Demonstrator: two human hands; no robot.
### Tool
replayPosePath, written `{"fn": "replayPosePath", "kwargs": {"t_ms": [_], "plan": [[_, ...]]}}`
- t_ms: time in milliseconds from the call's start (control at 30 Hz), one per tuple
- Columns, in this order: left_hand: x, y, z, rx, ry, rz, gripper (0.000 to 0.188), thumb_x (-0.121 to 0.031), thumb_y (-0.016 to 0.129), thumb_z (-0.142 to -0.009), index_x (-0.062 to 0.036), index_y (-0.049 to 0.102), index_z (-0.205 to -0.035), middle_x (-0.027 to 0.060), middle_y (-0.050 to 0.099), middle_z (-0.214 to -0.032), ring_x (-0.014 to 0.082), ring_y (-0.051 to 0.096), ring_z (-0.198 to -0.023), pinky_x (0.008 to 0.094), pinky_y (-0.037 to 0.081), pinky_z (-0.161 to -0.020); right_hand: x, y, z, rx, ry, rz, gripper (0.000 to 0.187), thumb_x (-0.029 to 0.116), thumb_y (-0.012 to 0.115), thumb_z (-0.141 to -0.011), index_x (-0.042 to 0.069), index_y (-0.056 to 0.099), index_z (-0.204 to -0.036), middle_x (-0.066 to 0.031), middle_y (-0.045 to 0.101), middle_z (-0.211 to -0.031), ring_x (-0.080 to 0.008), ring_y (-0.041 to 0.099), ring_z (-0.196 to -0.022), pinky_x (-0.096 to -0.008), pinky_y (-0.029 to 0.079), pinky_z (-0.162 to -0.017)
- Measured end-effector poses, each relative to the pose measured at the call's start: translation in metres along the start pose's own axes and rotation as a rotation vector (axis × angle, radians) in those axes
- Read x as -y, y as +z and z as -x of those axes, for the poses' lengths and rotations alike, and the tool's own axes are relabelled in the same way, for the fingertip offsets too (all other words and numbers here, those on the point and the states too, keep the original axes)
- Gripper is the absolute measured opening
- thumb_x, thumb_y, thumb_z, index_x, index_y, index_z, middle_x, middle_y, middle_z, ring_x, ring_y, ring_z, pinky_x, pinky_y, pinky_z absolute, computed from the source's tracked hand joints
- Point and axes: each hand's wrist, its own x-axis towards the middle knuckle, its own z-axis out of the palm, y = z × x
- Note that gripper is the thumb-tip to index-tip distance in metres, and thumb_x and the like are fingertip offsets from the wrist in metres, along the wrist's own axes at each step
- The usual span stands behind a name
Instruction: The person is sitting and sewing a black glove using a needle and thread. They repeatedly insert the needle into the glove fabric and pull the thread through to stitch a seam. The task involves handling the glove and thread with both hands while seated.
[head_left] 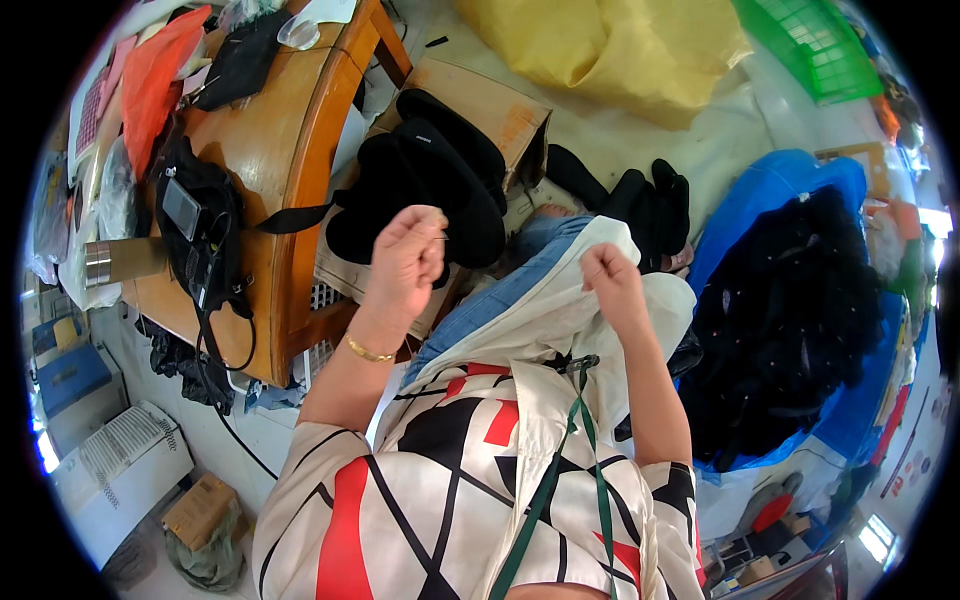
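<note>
My left hand (408, 258), raised in front of the black shoes, is closed in a pinch. A thin dark needle-like piece (444, 238) shows at its fingertips. My right hand (612, 280) is held over the white cloth (655, 310) on my lap, its fingers pressed together; whatever they hold is too small to make out. Several black shoes (415, 165) lie piled on and in an open cardboard box (510, 120) just beyond my left hand. The two hands are apart, and neither touches the shoes.
At left stands a wooden table (265, 130) with a black bag (200, 225) and a steel flask (125, 262). On the right, a large blue bag (850, 175) holds a heap of black pieces (790, 330). More black footwear (630, 205) lies ahead, beyond it yellow sheeting (610, 50).
</note>
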Motion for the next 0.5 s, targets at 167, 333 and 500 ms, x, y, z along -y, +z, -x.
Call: {"fn": "replayPosePath", "kwargs": {"t_ms": [167,333,500], "plan": [[-0.021,-0.022,0.003,-0.202,0.242,-0.117,0.009,-0.014,0.061,-0.098,-0.0061,0.062,-0.094,-0.0079,0.041,-0.060,0.0003,0.031,-0.047,0.0165,0.022,-0.041,-0.008,-0.009,-0.041,-0.319,-0.023,-0.117,0.023,0.022,0.059,-0.099,0.001,0.061,-0.092,0.0034,0.055,-0.078,-0.0055,0.051,-0.068,-0.0238,0.046,-0.062],[-0.006,-0.011,0.009,-0.183,0.192,-0.132,0.007,-0.012,0.062,-0.097,-0.0060,0.063,-0.094,-0.0092,0.041,-0.059,-0.0001,0.031,-0.046,0.0169,0.021,-0.041,-0.016,0.022,-0.054,-0.268,-0.201,0.482,0.019,0.020,0.064,-0.094,0.004,0.063,-0.104,-0.0094,0.062,-0.093,-0.0242,0.061,-0.076,-0.0368,0.052,-0.069],[0.010,-0.007,0.015,-0.037,0.018,-0.114,0.007,-0.013,0.066,-0.096,-0.0067,0.066,-0.094,-0.0091,0.052,-0.069,-0.0016,0.033,-0.049,0.0162,0.023,-0.043,0.053,0.064,-0.019,-0.180,-0.481,0.852,0.021,0.017,0.066,-0.089,0.009,0.066,-0.109,-0.0101,0.061,-0.103,-0.0322,0.062,-0.080,-0.0401,0.051,-0.069]]}}
